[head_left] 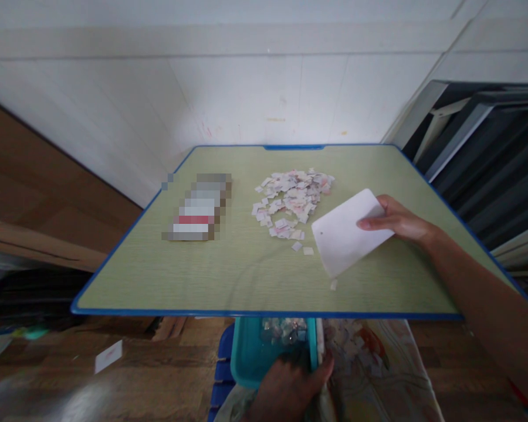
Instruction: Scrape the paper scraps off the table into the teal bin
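Toward the right edge of the surface (158, 287), the right hand (396, 220) is pinching a card (343, 237) beside slips (297, 193); card handling is apparently proceeding, next requiring steadiness. By the basin (249, 354), the left hand (286, 381) is showing indeterminable grip.

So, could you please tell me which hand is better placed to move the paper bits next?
Probably the right: the right hand holds the card over the table, close to the paper bits. The left hand is lower, at the tray below the table's near edge.
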`<state>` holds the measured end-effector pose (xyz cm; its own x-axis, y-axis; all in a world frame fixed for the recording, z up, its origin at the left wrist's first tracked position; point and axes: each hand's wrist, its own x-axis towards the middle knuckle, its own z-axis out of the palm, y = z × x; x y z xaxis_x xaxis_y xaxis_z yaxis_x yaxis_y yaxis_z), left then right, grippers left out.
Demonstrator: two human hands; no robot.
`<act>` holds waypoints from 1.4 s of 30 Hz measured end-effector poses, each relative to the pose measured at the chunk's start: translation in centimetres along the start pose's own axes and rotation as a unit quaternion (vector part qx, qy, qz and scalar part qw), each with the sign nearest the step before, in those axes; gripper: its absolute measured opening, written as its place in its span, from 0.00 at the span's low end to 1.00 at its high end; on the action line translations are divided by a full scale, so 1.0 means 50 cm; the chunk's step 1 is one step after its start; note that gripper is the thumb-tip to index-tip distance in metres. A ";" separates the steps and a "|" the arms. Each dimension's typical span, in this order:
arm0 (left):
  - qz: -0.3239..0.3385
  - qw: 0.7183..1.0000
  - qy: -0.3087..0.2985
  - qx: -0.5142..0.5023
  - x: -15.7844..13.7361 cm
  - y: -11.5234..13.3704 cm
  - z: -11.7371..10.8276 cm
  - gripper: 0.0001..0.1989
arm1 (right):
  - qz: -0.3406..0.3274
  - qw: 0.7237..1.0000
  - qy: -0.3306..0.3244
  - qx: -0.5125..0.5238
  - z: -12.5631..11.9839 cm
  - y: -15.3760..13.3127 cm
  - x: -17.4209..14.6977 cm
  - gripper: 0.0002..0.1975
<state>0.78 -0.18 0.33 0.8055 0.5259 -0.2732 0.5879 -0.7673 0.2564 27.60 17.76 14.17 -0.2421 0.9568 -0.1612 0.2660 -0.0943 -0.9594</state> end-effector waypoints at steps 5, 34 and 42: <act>-0.006 1.000 -0.012 -0.005 0.004 0.000 -0.007 0.32 | 0.037 0.994 -0.095 -0.023 -0.007 -0.008 -0.012 0.11; -0.002 1.000 -0.003 0.007 -0.002 0.001 0.004 0.33 | 0.040 0.997 -0.056 -0.017 -0.002 -0.007 -0.005 0.12; -0.007 1.000 -0.009 0.008 0.000 0.002 -0.006 0.33 | 0.068 0.985 -0.155 -0.032 -0.026 -0.007 -0.019 0.12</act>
<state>0.86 -0.17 0.67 0.7963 0.5296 -0.2923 0.5969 -0.7662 0.2380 28.95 17.22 14.97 -0.4699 0.8059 -0.3601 0.3717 -0.1893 -0.9088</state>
